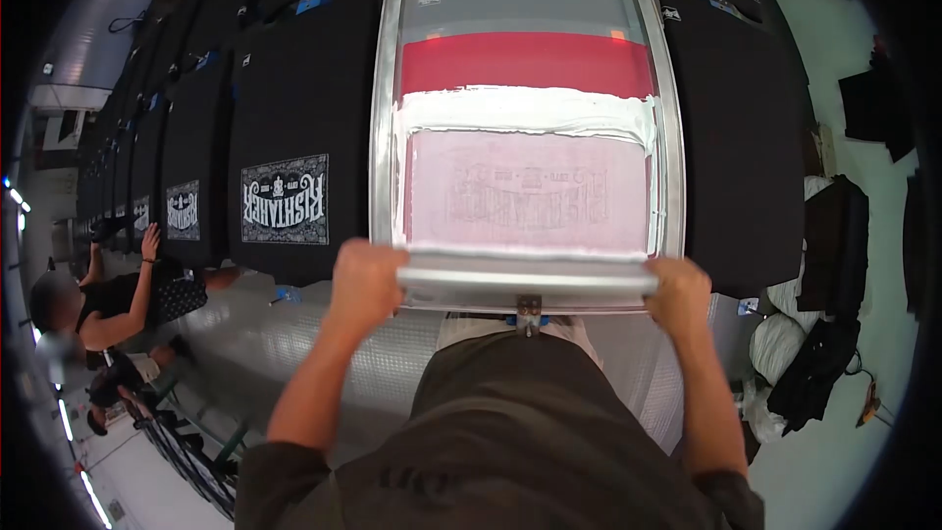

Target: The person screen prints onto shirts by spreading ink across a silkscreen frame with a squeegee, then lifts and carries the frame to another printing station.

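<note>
My left hand (368, 283) is wrapped round the left end of a long metal squeegee (530, 280). At its right end, my right hand (681, 292) grips it too. The squeegee lies across the near end of a metal-framed printing screen (670, 157). A thick ridge of white ink (530, 110) spans the mesh further up, with smears down both sides. Between ridge and squeegee, a faint mirrored lettering design (530, 186) shows through a pale pink film. Beyond the ink is a red band (525, 61). A hinge-like metal bracket (529, 312) sits at the near edge.
Left of the screen, a black garment panel (285, 98) bears a white print (285, 198); more panels continue in a row. Another black panel (736, 157) lies to the right. A person (113, 304) works at the far left. Bags (780, 348) and dark cloth stand at right.
</note>
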The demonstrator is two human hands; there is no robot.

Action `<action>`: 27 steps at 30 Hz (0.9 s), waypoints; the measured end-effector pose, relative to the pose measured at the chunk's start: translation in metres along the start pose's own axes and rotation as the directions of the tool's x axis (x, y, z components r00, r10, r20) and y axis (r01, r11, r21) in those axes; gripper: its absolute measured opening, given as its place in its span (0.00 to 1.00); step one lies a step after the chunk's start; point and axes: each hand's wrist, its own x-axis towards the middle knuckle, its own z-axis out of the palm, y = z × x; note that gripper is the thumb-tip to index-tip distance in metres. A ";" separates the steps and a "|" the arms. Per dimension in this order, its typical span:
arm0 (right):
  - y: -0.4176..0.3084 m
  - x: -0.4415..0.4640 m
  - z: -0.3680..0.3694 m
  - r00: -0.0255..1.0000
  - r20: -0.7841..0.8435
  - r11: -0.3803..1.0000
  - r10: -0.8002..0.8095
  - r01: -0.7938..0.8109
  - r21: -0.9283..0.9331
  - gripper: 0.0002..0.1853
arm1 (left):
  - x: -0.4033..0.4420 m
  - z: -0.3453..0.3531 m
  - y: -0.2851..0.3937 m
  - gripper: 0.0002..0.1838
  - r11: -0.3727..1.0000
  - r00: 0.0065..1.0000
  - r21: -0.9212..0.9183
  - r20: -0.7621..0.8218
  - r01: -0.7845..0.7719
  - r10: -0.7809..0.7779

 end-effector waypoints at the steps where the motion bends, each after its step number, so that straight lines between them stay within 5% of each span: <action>1: -0.002 -0.017 0.011 0.999 0.033 0.999 0.025 -0.023 -0.042 0.12 | -0.025 0.021 0.000 0.11 0.998 0.993 0.025 0.100 0.065 -0.068; 6: -0.011 -0.020 0.027 0.976 -0.217 0.998 -0.018 0.004 -0.067 0.09 | -0.032 0.054 -0.004 0.16 0.995 0.985 0.088 -0.168 0.051 -0.036; 11: 0.047 0.107 0.040 0.993 -0.118 0.976 0.002 -0.028 -0.216 0.17 | 0.090 0.056 -0.064 0.13 0.979 0.964 0.201 -0.256 -0.028 0.080; 14: 0.038 0.184 0.007 0.998 0.001 0.978 0.063 -0.061 -0.198 0.13 | 0.163 0.017 -0.068 0.08 0.968 0.989 0.209 0.013 0.140 -0.146; 17: 0.036 0.215 -0.010 0.982 0.137 0.965 0.133 -0.097 -0.242 0.18 | 0.208 -0.011 -0.048 0.17 0.846 0.892 0.471 0.227 0.250 -0.390; 18: 0.031 0.219 -0.015 0.970 0.163 0.963 0.182 -0.142 -0.230 0.20 | 0.216 -0.006 -0.035 0.17 0.847 0.915 0.488 0.206 0.212 -0.348; 19: 0.028 0.215 -0.012 0.970 0.112 0.962 0.215 -0.191 -0.198 0.26 | 0.222 0.003 -0.021 0.18 0.846 0.933 0.506 0.193 0.170 -0.303; 20: 0.027 0.204 -0.003 0.987 -0.069 0.972 0.145 -0.155 -0.178 0.28 | 0.223 0.021 -0.007 0.09 0.946 0.989 0.317 0.105 0.071 -0.109; 22: 0.019 0.175 0.002 0.944 -0.327 0.992 0.039 -0.075 -0.097 0.34 | 0.233 0.042 0.034 0.11 0.983 0.986 0.103 0.075 -0.154 0.146; 24: -0.003 0.133 -0.006 0.843 -0.538 0.997 0.001 -0.043 -0.065 0.24 | 0.245 0.032 0.044 0.14 0.994 0.982 0.091 0.185 -0.053 0.035; 25: -0.016 0.105 -0.011 0.914 -0.285 0.945 0.288 -0.224 0.237 0.17 | 0.256 0.023 0.035 0.16 0.998 0.971 0.050 0.238 -0.029 0.017; 26: -0.029 0.076 -0.014 0.879 0.048 0.772 0.474 -0.441 0.459 0.12 | 0.263 0.013 0.031 0.17 0.999 0.963 0.043 0.267 -0.030 0.017; 27: -0.036 0.047 -0.013 0.785 0.416 0.597 0.459 -0.619 0.510 0.11 | 0.266 0.006 0.026 0.17 0.998 0.966 0.047 0.256 -0.040 0.026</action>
